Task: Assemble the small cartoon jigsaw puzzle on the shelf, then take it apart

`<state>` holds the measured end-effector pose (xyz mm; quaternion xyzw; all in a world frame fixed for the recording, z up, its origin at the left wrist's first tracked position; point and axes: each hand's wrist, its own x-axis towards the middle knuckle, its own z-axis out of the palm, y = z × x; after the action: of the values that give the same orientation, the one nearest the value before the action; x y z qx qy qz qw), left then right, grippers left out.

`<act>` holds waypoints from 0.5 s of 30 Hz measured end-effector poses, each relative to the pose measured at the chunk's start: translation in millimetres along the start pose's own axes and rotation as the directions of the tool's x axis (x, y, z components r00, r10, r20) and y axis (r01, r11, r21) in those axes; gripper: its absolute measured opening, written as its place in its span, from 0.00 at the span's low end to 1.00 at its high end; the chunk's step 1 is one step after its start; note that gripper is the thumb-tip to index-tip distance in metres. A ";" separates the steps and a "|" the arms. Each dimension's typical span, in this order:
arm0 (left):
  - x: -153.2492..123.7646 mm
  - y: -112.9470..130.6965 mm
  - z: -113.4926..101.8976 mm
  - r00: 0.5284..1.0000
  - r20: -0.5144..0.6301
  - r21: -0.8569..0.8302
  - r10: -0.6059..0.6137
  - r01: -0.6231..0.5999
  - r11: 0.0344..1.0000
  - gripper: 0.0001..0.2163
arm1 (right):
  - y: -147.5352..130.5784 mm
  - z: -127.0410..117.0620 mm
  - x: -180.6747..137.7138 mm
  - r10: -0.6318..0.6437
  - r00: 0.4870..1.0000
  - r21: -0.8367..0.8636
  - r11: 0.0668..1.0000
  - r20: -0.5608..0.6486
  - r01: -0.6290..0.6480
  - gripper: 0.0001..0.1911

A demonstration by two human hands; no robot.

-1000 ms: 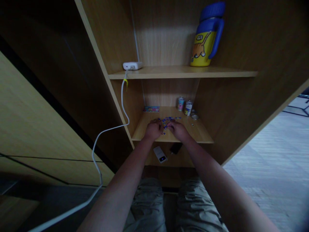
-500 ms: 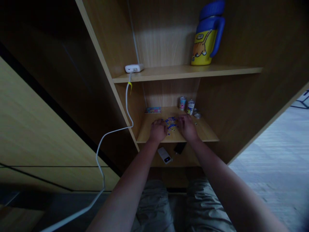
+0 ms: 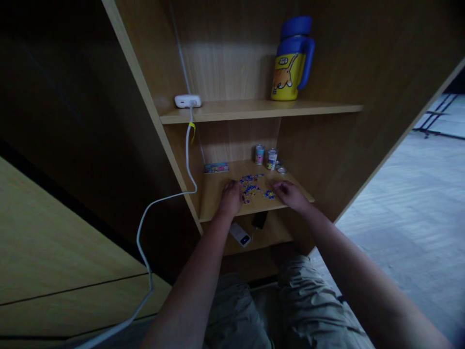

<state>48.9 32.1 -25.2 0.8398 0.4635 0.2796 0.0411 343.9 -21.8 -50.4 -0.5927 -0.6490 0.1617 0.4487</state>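
Note:
Small puzzle pieces (image 3: 250,187), mostly blue with bits of yellow, lie loosely spread on the lower shelf board (image 3: 214,198). Along their left side rests my left hand (image 3: 231,198), fingers curled down close to the pieces; its fingertips are partly hidden. On the right, my right hand (image 3: 290,194) is low over the board with thumb and fingers drawn together. Whatever may be between them is too small to make out. Just left of those fingertips sits a small joined clump of yellow and blue pieces (image 3: 269,194).
Behind the pieces stand two small printed cans (image 3: 259,154) with round lids (image 3: 281,170) beside them. A colourful card (image 3: 217,167) leans at the back left. Above are a blue-yellow jug (image 3: 290,60) and a white device (image 3: 188,101) with a hanging cable (image 3: 143,232). Below lies a power bank (image 3: 240,234).
My right hand has drawn away to the right from the main pile, and the yellow-blue clump now shows beside it. My left hand stays by the pile. The whole view has shifted.

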 end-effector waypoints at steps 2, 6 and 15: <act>1.9 -1.6 2.6 1.000 0.010 -0.027 0.003 -0.003 1.000 0.12 | -0.9 -7.9 -9.0 0.002 0.999 -0.050 0.999 0.033 0.000 0.17; 3.6 -1.8 4.6 1.000 0.021 -0.060 -0.004 0.005 0.998 0.10 | 0.9 -18.3 -9.7 0.044 0.993 0.027 0.999 0.112 -0.047 0.20; 3.0 -5.7 3.6 0.998 -0.020 -0.101 -0.067 0.064 0.993 0.14 | -1.1 -5.8 15.9 0.060 0.974 -0.016 0.998 0.218 -0.058 0.22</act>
<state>47.6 38.4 -28.8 0.8177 0.4766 0.3108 0.0870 349.3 -9.4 -40.2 -0.5925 -0.6772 0.2362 0.3668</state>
